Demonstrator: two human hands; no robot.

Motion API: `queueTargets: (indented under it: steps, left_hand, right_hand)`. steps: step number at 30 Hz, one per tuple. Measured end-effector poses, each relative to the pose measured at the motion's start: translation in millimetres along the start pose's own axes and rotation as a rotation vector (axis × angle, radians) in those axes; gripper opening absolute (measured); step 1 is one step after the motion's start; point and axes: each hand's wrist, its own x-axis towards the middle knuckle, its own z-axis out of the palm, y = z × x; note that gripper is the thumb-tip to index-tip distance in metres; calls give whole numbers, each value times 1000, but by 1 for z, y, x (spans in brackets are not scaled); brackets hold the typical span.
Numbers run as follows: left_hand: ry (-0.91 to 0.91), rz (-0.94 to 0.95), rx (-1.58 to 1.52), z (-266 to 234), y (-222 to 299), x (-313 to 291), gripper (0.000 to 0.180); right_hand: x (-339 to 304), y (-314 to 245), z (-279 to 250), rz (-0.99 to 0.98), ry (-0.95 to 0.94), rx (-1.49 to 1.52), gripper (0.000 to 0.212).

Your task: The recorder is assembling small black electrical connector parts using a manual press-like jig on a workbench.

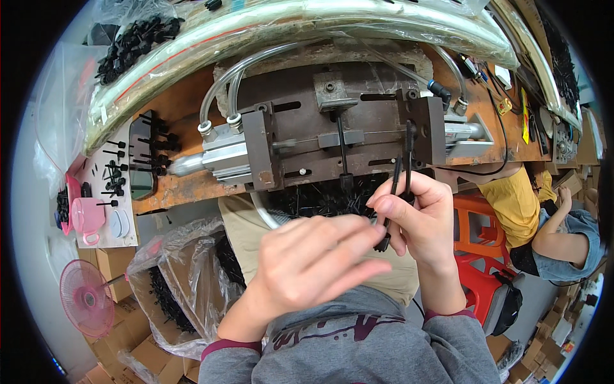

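Note:
My right hand (427,221) pinches two thin black rods (398,173), which stand nearly upright between thumb and fingers. One has a ribbed knob (383,244) at its lower end, below my fingers. My left hand (307,259), a little blurred, has its fingers stretched out toward that knob and appears to hold nothing. Whether its fingertips touch the knob, I cannot tell. Beyond my hands is a dark metal fixture (300,121) with a silver cylinder (225,153) on its left. Another black rod (341,144) with a knob at its near end sits in the middle of the fixture.
Many black pieces lie in my lap (307,201) below the fixture. A plastic-lined box (185,281) stands at left, near a pink fan (87,298) and a pink cup (87,216). Clear hoses (214,96) arch over the fixture. Another person (556,237) sits at right beside red stools (476,281).

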Motion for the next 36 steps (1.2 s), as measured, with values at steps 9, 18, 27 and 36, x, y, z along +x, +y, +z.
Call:
queueTargets:
  steps: [9,18,27,36]
  left_hand:
    - [96,-10,136,9,-10,-1,38]
    - [6,-44,472,27,-29,7,29]
    - [-42,-91,500,25,-27,15,28]
    - [-2,-68,474,24,-31,13,26]
  right_hand:
    - [4,11,-1,-163,107,-99,36]
    - [-5,11,-7,-214,50,86,47]
    - [-13,2,6,-248,164,-89,28]
    - [-15,7,-5,-453,197,-326,20]
